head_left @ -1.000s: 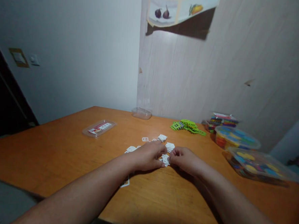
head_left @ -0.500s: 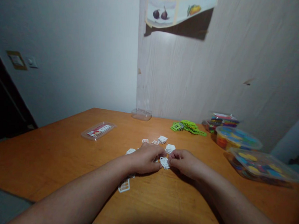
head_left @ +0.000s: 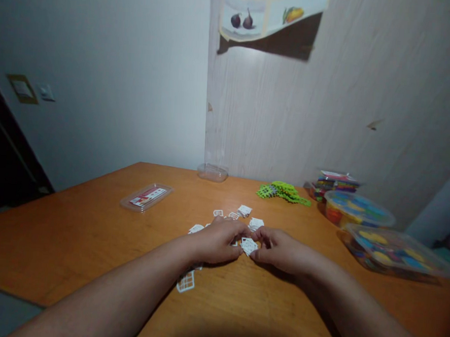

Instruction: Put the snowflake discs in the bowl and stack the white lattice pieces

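Observation:
A small stack of flat white plastic pieces (head_left: 248,245) lies on the table between my hands. My left hand (head_left: 224,239) is at its left side, thumb and forefinger curled against the edge. From the right, my right hand (head_left: 279,245) closes on the same stack, with thumb and fingertips at its edge. Just behind stands another white stack (head_left: 256,224), and a further one (head_left: 245,210) lies beyond it. Loose white grid-like pieces, among them one near my left forearm (head_left: 186,281), are spread around and partly hidden by my left hand.
On the wooden table (head_left: 91,231), a clear lid with a printed card (head_left: 147,198) lies left. A clear empty tray (head_left: 213,173) and green lattice pieces (head_left: 282,191) are at the back. Tubs of colourful pieces (head_left: 360,208) and a long clear box (head_left: 395,250) stand right.
My right hand's thumb has shifted to the near edge of the white stack, its fingers nearer my left hand. My left hand has barely moved.

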### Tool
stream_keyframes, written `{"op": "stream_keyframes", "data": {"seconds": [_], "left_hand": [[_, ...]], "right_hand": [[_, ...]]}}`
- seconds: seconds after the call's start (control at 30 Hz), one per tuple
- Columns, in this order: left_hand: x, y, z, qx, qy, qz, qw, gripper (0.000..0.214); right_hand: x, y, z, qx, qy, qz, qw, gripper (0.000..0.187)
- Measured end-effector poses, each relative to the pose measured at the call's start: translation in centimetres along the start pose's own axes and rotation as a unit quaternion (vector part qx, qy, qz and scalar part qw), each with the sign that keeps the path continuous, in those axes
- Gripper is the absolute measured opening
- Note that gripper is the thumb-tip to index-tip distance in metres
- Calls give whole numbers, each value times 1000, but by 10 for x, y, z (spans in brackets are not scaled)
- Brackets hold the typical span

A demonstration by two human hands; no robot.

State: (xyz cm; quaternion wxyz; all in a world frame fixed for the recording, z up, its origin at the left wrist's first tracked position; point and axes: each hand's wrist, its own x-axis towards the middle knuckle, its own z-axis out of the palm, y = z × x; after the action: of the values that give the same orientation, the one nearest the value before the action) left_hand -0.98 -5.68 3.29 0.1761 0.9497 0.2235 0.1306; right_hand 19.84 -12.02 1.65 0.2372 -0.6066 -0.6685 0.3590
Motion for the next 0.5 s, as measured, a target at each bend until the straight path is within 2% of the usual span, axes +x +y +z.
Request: {"op": "stream_keyframes", "data": {"seconds": [0.23,0.5], "left_hand": [[-1,3,0,14,-1,-9,1000,40],[1,4,2,34,8,-22,999,31]], "right_hand": [[-2,-4,0,-104,28,-45,993,5],[1,0,1,-129,60,-37,989,16]]}}
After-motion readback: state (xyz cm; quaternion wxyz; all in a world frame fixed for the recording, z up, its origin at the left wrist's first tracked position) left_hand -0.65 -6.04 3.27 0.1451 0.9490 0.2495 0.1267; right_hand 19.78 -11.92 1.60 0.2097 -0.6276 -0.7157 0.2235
